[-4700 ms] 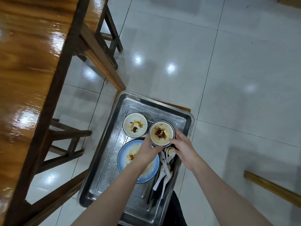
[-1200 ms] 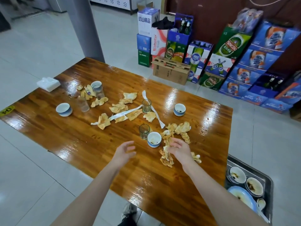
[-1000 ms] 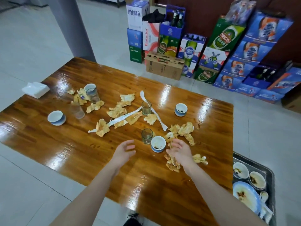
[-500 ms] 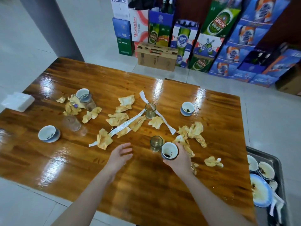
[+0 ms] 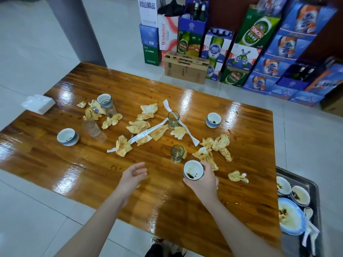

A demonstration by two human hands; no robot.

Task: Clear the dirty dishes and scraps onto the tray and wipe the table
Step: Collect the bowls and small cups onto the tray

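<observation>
Presently, all positions are given against the glossy brown wooden table (image 5: pixel 89 164).

On its far-left corner lies a white tissue pack (image 5: pixel 38 104). On its left part stands a small blue-and-white bowl (image 5: pixel 67 136), with a clear glass tumbler (image 5: pixel 91 127) just beside it. Farther back on that side are a second clear tumbler (image 5: pixel 108 107) and a small white cup (image 5: pixel 103 98), both among crumpled, yellow-stained paper scraps (image 5: pixel 138 126). These scraps spread across the table's middle, crossed by long white paper strips (image 5: pixel 146 132).

Two green-tinted glasses stand upright at mid-table, one farther back (image 5: pixel 173 119) and one nearer (image 5: pixel 177 153).

Left hand (image 5: pixel 133 176): released, fingers loosely spread, above the table's near part and holding nothing.

Right hand (image 5: pixel 203 180): fingers wrapped round a small white bowl with dark residue (image 5: pixel 193 170), near the closer green glass. Whether the bowl touches the table cannot be determined.

On the table's right part stands another blue-and-white bowl (image 5: pixel 213 120), with more stained scraps (image 5: pixel 217 145) nearer the camera.

Past the table's right end sits a steel tray (image 5: pixel 313 190), carrying soiled bowls, a blue-rimmed plate (image 5: pixel 289 219) and white spoons. Behind the table's far side, beer cartons (image 5: pixel 258 34) are stacked.
</observation>
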